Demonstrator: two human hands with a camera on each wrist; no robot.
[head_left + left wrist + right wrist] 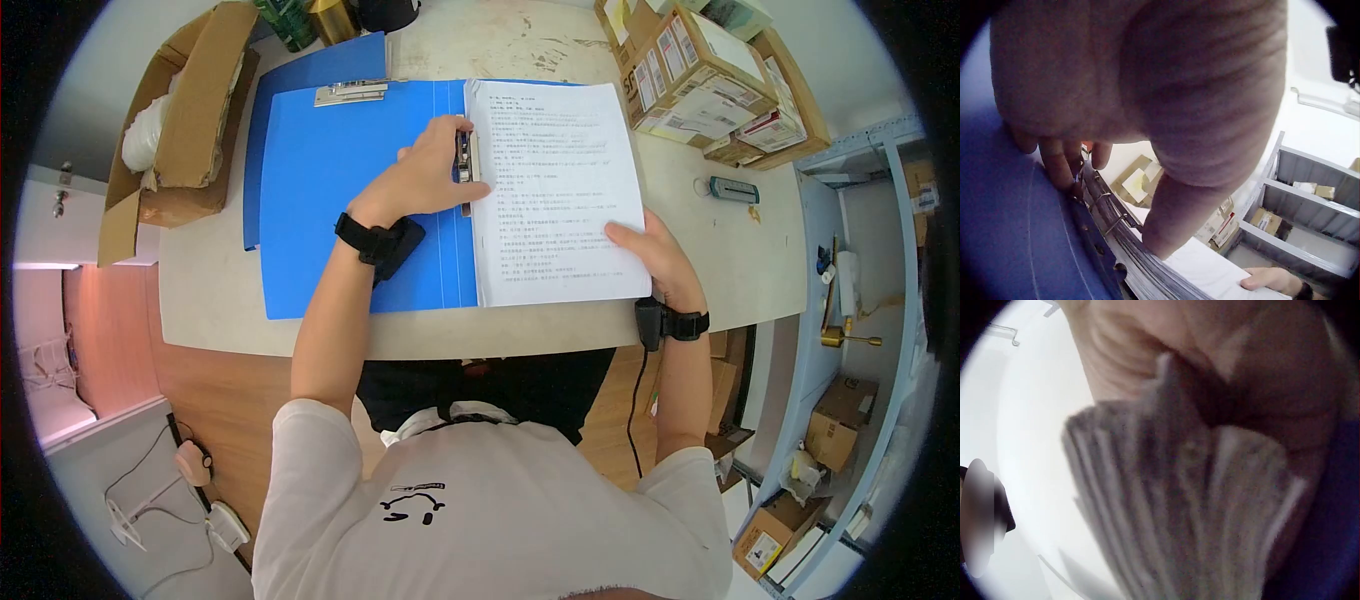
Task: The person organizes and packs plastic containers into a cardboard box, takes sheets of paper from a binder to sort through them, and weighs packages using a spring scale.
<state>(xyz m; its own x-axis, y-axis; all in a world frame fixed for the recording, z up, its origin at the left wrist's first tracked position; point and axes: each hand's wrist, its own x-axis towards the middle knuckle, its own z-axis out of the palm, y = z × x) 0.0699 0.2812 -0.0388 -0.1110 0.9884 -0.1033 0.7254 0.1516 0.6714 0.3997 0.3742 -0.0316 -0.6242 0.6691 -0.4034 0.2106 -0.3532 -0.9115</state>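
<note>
A blue clip folder (370, 200) lies spread on the table, with a thick stack of printed paper (560, 200) on its right side. Along the stack's left edge runs a metal clip (464, 160). My left hand (425, 175) reaches over the folder and pinches this clip, its thumb at the paper's edge and its fingers on the far side. With the thumb on top, my right hand (665, 260) grips the stack's lower right edge. Fanned page edges (1172, 500) press into the right palm in the right wrist view. The fingers beneath the paper are hidden.
A second blue folder (290, 75) with a clip lies under the first. An open cardboard box (190, 120) stands at the left, parcel boxes (700, 80) at the back right. A small teal-grey tool (734, 190) lies right of the paper. Blue-grey shelving (890, 250) stands at the far right.
</note>
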